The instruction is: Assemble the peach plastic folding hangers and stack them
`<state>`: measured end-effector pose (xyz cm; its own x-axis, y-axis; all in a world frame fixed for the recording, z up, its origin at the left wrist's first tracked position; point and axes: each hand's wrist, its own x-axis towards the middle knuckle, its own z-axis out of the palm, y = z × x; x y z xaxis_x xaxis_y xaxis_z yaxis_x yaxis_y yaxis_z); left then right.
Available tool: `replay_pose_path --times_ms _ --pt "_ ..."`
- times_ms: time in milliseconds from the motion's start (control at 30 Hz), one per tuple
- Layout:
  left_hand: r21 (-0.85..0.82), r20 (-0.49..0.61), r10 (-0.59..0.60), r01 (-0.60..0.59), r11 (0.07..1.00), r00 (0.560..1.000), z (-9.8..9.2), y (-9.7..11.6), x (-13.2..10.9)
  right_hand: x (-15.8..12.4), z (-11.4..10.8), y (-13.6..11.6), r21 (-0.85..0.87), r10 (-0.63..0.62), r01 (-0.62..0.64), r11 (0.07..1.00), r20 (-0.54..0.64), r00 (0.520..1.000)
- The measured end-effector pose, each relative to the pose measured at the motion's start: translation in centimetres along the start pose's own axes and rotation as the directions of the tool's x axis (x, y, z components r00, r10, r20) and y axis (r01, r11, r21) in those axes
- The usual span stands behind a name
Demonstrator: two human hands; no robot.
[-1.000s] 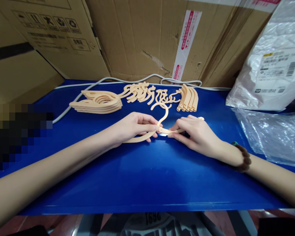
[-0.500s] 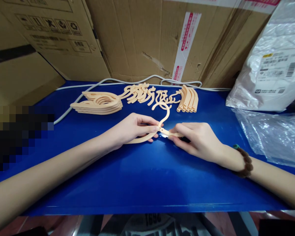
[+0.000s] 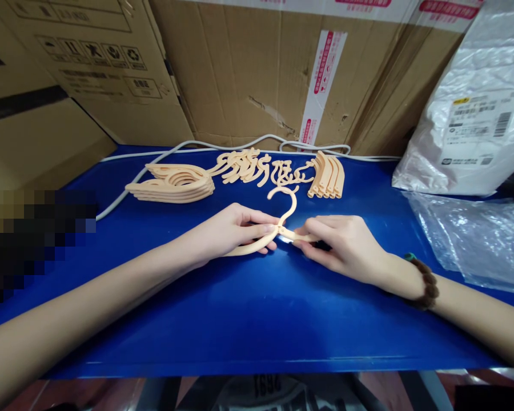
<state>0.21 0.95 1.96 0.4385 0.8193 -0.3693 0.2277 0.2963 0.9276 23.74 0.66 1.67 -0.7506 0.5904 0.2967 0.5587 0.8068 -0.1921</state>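
Between my hands is a cream plastic clothes hanger (image 3: pixel 249 249), its curved hook (image 3: pixel 293 201) pointing up and its two arms meeting at a joint below the hook. My left hand (image 3: pixel 235 231) grips the hanger's left arm close to the joint, thumb on top. The right arm piece is pinched in the fingers of my right hand (image 3: pixel 340 242), which hide its outer part. Behind them lie a stack of cream hanger arms (image 3: pixel 175 194), a row of loose hooks (image 3: pixel 242 165), a few more hooks (image 3: pixel 282 171) and a pile of straighter arm pieces (image 3: pixel 326 176).
A blue table (image 3: pixel 257 319) lies under everything. Cardboard boxes (image 3: pixel 235 74) wall off the back and left, with a white cable (image 3: pixel 175 145) running along them. At right are a white labelled mailing bag (image 3: pixel 466 131) and a clear plastic bag (image 3: pixel 475 240).
The view has tilted slightly, so things sit a little lower. The hook appears turned slightly at the joint, and the two arms look closer together there. Both hands keep their holds.
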Motion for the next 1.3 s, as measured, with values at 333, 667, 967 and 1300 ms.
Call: replay_pose_path --times_ms 333,667,967,1300 --pt "0.255 0.102 0.185 -0.205 0.945 0.977 0.0 -0.4 -0.1 0.2 -0.3 0.2 -0.01 -0.021 0.02 1.0 -0.033 0.999" --pt "0.921 0.214 0.711 -0.38 0.081 0.67 0.5 -2.0 -0.7 0.4 -0.3 0.6 -0.256 -0.214 0.173 0.951 -0.141 0.967" --pt "0.946 0.248 0.764 -0.319 -0.059 0.595 0.3 -2.0 -0.7 0.0 -0.2 0.4 -0.35 -0.195 0.098 0.932 -0.254 0.947" --pt "0.956 0.234 0.778 -0.284 -0.074 0.583 0.4 -2.3 -0.6 0.2 0.0 0.4 -0.282 -0.181 0.118 0.952 -0.208 0.961"
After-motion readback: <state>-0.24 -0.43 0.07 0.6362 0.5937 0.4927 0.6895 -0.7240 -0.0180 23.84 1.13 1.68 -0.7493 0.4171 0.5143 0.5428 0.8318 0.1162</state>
